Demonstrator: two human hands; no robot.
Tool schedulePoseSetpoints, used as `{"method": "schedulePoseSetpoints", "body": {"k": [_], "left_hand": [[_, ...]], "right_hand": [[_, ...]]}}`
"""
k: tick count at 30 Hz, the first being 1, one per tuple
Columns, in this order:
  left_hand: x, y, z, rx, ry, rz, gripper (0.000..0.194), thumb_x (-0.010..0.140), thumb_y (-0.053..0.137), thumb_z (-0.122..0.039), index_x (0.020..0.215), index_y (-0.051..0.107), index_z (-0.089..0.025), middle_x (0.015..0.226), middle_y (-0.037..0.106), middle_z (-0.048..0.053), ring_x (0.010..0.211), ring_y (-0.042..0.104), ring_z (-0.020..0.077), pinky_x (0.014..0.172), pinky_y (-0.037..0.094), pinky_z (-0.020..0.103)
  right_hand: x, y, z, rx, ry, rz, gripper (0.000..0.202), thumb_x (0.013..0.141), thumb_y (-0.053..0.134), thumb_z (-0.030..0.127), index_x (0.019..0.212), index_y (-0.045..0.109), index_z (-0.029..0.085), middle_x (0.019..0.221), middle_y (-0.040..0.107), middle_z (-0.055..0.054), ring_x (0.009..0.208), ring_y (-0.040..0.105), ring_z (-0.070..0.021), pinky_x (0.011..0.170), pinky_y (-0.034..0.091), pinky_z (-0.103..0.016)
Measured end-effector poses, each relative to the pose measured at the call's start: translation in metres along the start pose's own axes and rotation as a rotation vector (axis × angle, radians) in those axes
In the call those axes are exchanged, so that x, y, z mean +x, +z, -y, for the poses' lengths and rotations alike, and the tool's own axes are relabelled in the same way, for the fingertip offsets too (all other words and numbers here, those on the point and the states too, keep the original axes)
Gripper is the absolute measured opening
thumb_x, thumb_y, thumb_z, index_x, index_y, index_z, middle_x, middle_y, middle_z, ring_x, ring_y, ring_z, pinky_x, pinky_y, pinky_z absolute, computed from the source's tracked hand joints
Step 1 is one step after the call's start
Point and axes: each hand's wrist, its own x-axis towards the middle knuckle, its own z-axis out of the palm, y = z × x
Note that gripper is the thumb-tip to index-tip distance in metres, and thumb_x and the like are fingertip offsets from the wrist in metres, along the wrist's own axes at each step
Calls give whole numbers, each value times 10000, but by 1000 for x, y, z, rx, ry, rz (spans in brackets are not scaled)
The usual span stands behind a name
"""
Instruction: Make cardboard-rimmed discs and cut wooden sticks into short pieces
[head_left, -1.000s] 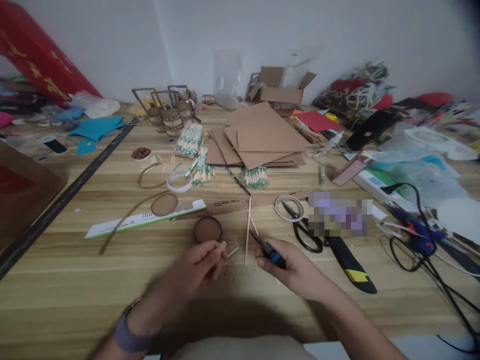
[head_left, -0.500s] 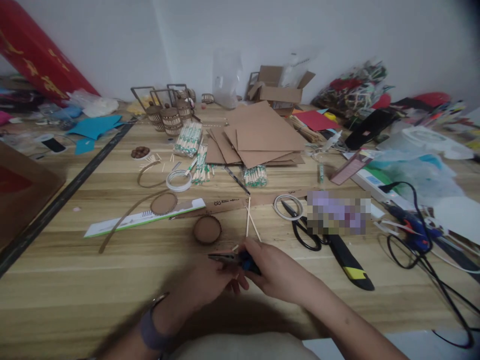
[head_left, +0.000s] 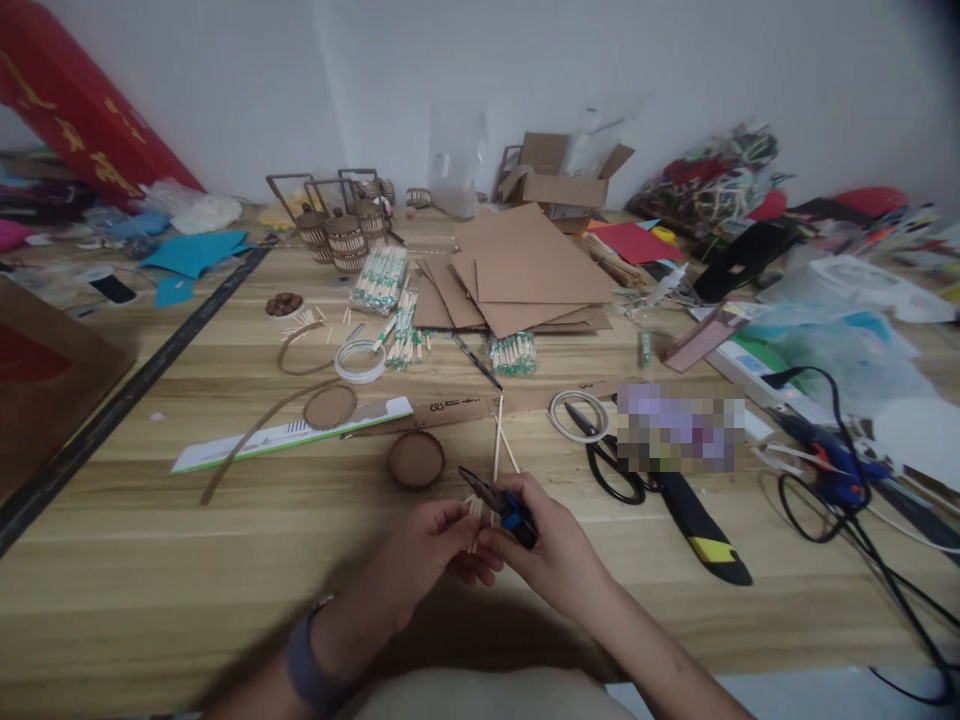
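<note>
Near the front of the table, my left hand (head_left: 442, 545) is closed on several short pale sticks (head_left: 474, 508) that poke up from its fingertips. Dark-jawed pliers with blue handles (head_left: 516, 518) are in the grip of my right hand (head_left: 551, 535), their jaws pointing up and left above the sticks. The fingertips of both hands meet or nearly meet. Two long thin sticks (head_left: 498, 435) lie on the table just beyond my right hand. A round cardboard piece with a raised rim (head_left: 416, 460) lies to the left of them.
Black scissors (head_left: 615, 470) and a black-and-yellow cutter (head_left: 697, 530) lie right of my hands, with a glue gun (head_left: 836, 470) and its cable farther right. Cardboard sheets (head_left: 536, 265), tape rolls (head_left: 360, 360) and bundled sticks (head_left: 379, 278) are behind. A white ruler-like strip (head_left: 292, 437) is at left.
The pliers have swung from lying across my left hand to pointing up-left above it. My left hand has turned, and the short sticks in its fingers now show more clearly.
</note>
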Motion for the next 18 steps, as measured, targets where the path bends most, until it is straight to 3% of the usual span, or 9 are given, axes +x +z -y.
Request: {"method": "schedulePoseSetpoints", "body": {"k": [3,8,13,18], "left_hand": [[3,1,4,-6,27,-33,483,764,649,-645,796,593,-166,681,596,-7,635,582,158,642,431,294],[3,5,7,-76,86,-108,349,782,671,-511,828,625,-168,811,675,34,816,624,205,776,468,326],[3,11,9,-115,136,-90,252,802,645,-415,868,644,-172,854,705,38,904,635,225,848,469,346],[-1,12,6,-5,144,-142,236,825,610,-415,845,633,-181,853,705,32,895,634,220,854,463,344]], "right_hand": [[-2,5,-1,79,38,13,345,745,706,229,1046,538,225,962,708,-31,893,663,-207,819,503,-340],[-4,15,-8,117,-60,-20,466,697,772,203,1095,534,245,1350,607,-107,1190,615,-252,1002,463,-423],[-4,22,-13,59,-109,-65,442,726,723,161,1115,528,240,1317,628,-127,1201,610,-256,1014,456,-445],[-5,16,-5,98,-70,-40,389,716,719,192,1059,542,236,1301,619,-107,1168,613,-253,987,466,-417]]}}
